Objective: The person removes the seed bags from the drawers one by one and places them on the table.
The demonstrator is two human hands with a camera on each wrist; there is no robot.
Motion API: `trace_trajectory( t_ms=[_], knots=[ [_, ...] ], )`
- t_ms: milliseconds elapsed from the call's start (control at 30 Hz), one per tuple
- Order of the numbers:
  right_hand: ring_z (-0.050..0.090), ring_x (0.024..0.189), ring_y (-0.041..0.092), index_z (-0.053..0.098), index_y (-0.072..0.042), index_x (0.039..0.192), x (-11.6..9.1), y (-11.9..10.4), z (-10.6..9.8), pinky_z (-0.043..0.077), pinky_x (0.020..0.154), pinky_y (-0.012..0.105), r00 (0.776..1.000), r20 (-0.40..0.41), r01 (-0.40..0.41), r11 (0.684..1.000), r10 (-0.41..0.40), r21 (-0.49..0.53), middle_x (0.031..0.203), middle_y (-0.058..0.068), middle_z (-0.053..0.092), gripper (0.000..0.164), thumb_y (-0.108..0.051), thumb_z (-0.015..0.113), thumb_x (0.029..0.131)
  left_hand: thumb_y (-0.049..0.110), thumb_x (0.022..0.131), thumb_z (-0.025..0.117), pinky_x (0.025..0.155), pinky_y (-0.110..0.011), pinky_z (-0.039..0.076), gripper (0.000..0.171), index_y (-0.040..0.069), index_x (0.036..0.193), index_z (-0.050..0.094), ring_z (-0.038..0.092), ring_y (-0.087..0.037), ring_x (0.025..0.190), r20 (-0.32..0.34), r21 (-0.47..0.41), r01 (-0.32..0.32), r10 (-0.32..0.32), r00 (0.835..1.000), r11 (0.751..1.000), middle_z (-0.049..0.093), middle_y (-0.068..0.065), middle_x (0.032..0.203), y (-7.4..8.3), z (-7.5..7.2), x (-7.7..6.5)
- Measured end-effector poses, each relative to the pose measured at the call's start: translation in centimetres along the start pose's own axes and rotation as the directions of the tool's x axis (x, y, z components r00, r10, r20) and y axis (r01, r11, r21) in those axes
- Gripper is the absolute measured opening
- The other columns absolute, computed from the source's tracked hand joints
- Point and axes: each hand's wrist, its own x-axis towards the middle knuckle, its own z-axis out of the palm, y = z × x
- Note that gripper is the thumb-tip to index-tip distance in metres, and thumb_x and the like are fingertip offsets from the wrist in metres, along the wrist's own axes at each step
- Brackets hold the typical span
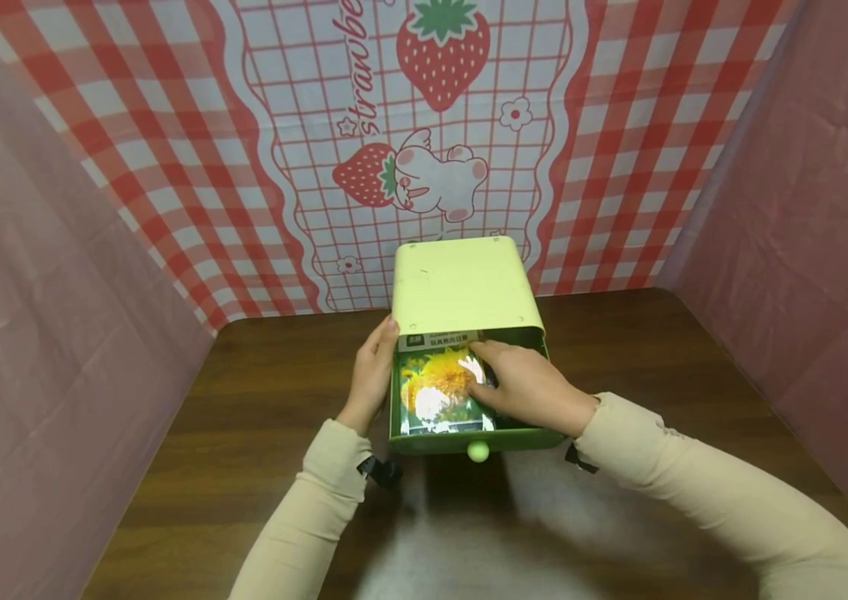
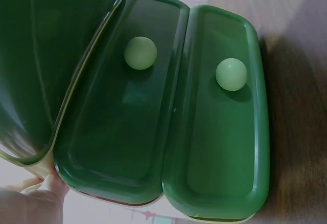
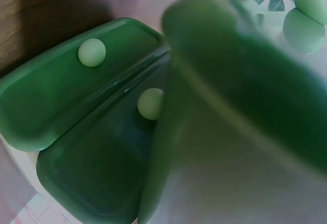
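A pale green desktop drawer cabinet [image 1: 465, 283] stands on the table, its top drawer pulled out. In that drawer [image 1: 521, 437] lies a glossy packet [image 1: 435, 383] with a yellow flower picture and a printed label. My right hand [image 1: 532, 383] reaches into the drawer, thumb and index finger apart on the packet's right side; its other fingers are hidden. Along the cabinet's left side rests my left hand [image 1: 373, 371], fingers stretched toward the back. The left wrist view catches part of this hand [image 2: 38, 201] beside the cabinet wall.
Two lower drawers, the middle one [image 2: 110, 147] and the bottom one [image 2: 214, 152], are closed, each with a round knob. Brown wood-look tabletop [image 1: 244, 425] surrounds the cabinet. Behind hangs a red checked strawberry cloth [image 1: 304, 167]; pink curtains [image 1: 806, 208] flank the table.
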Motion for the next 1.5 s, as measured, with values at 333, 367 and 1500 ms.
trace_trajectory(
  t_ms=[333, 367, 1500],
  knots=[
    [0.069, 0.092, 0.026, 0.053, 0.003, 0.137, 0.2, 0.9, -0.3, 0.060, 0.078, 0.041, 0.996, -0.040, -0.066, 0.954, 0.081, 0.294, 0.126, 0.020, 0.065, 0.052, -0.022, 0.067, 0.093, 0.051, 0.100, 0.047, 0.122, -0.041, 0.028, 0.064, 0.012, 0.150, 0.040, 0.035, -0.024, 0.145, -0.010, -0.006, 0.000, 0.000, 1.000, 1.000, 0.041, -0.008, 0.155, 0.2, 0.0, 0.1],
    [0.069, 0.091, 0.025, 0.054, 0.002, 0.136, 0.3, 1.0, -0.3, 0.060, 0.076, 0.040, 0.995, -0.024, -0.084, 0.938, 0.098, 0.337, 0.125, 0.020, 0.065, 0.050, -0.021, 0.066, 0.094, 0.051, 0.100, 0.046, 0.122, -0.041, 0.028, 0.064, 0.012, 0.150, 0.040, 0.035, -0.024, 0.145, -0.009, -0.005, 0.001, -0.001, 1.000, 1.000, 0.041, -0.007, 0.155, 0.2, 0.0, 0.1],
    [0.063, 0.074, 0.014, 0.062, 0.002, 0.096, 1.3, 1.0, 0.2, 0.061, 0.068, 0.034, 0.916, 0.349, -0.392, 0.631, 0.199, 0.670, 0.087, 0.007, 0.063, 0.015, -0.013, 0.060, 0.096, 0.048, 0.102, 0.045, 0.124, -0.041, 0.025, 0.061, 0.012, 0.150, 0.039, 0.032, -0.023, 0.146, 0.004, 0.006, -0.005, 0.005, 1.000, 1.000, 0.039, -0.007, 0.156, 0.3, -0.1, -0.1]
  ],
)
